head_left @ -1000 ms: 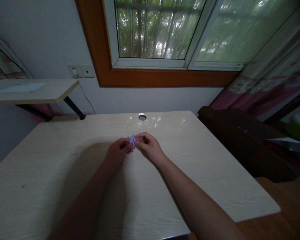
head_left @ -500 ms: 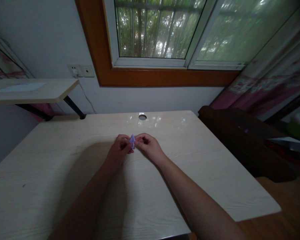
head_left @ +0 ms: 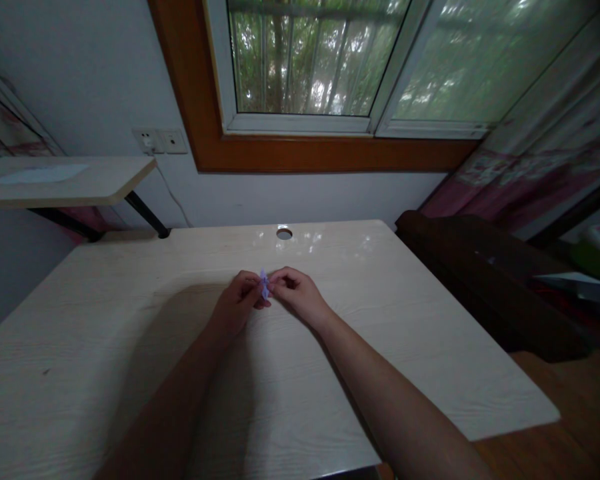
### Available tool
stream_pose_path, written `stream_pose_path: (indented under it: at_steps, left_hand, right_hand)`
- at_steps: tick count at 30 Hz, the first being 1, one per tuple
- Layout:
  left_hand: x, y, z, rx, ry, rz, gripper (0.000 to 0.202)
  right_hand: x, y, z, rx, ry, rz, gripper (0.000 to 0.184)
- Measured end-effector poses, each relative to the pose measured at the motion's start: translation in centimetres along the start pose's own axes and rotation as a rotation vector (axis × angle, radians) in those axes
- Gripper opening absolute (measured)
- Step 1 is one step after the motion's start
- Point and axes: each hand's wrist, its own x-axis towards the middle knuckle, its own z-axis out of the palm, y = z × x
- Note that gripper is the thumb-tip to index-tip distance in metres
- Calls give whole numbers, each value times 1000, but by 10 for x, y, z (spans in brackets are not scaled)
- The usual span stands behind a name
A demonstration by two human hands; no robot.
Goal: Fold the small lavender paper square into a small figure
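A small purple piece of folded paper (head_left: pixel 265 285) is pinched between my two hands, over the middle of the pale wooden desk (head_left: pixel 380 320). My left hand (head_left: pixel 240 297) is closed on its left side, thumb and fingers together. From the right, my right hand (head_left: pixel 296 291) grips the paper's other side between thumb and forefinger. Fingertips cover parts of the paper, so its exact folded shape is hard to make out.
Behind the hands the desk has a round cable hole (head_left: pixel 284 234). A raised shelf (head_left: pixel 115 190) on black legs stands at the back left, with a sheet (head_left: pixel 40 174) on it. Dark wooden furniture (head_left: pixel 470 280) lies beyond the right edge. A window (head_left: pixel 320 67) is ahead.
The paper's outline has changed from a smooth pointed diamond to a more spread, uneven shape. Both hands keep their hold in nearly the same place.
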Motion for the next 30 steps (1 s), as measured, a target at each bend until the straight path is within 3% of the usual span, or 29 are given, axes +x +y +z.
stream_pose_path:
  at_steps: [11, 21, 30]
  left_hand:
    - [-2, 12, 2, -62, 36, -30, 23]
    - [4, 1, -1, -101, 37, -50, 31]
    - [5, 2, -3, -13, 98, -30, 30]
  right_hand:
    - [-4, -6, -2, -240, 63, -132, 9]
    - [-4, -8, -2, -307, 68, -256, 7]
    - [-6, -8, 1, -222, 74, -176, 12]
